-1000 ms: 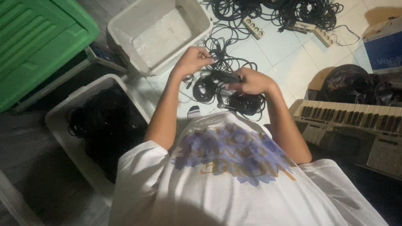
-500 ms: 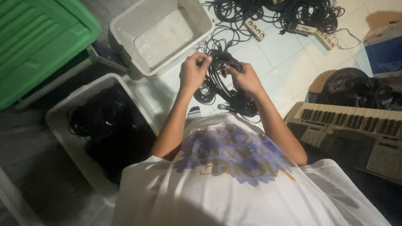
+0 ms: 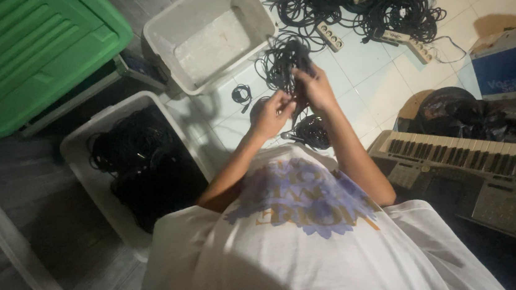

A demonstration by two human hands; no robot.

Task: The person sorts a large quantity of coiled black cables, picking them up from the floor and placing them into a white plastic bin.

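Above the pale tiles, black cable coil [image 3: 285,68] seemingly upright, left hand [image 3: 271,114] and right hand [image 3: 315,89] pinching it.

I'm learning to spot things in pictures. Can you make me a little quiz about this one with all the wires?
1. True or false: the bin nearest the green lid is full of cables.
2. What do the left hand and right hand hold between them?
A. a power strip
B. a cable bundle
C. a keyboard
3. Fill in: the keyboard lies on the person's ____ side.

Key
1. False. That bin holds no cables; the other bin, nearer the person, holds the dark cables.
2. B. Both hands grip the black bundle, raised above the tiled floor.
3. Right.
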